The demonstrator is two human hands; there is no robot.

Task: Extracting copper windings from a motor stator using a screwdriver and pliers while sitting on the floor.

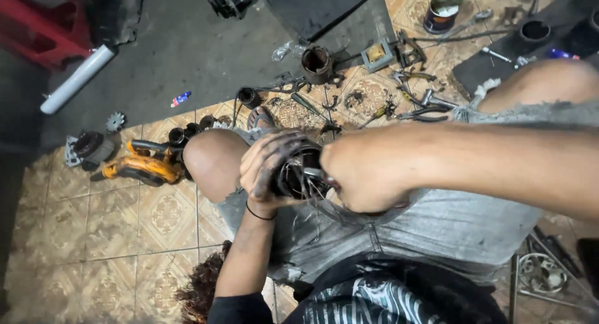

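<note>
My left hand (pixel 269 168), smeared with black grease, is wrapped around a dark round motor stator (pixel 298 174) held over my lap. Thin copper wires hang from its open end. My right hand (pixel 365 174) is closed on a small metal tool (pixel 315 173) whose tip is pushed into the stator's opening. Both hands sit above my grey torn shorts (pixel 437 224), with my left knee (pixel 215 158) just beyond them.
An orange power tool (pixel 142 166) lies left of my knee, with a small motor (pixel 90 148) beside it. Pliers, wrenches and metal cups (pixel 317 63) are scattered on the patterned tile ahead. A tin can (pixel 442 13) stands far right, a white roll (pixel 78 78) far left.
</note>
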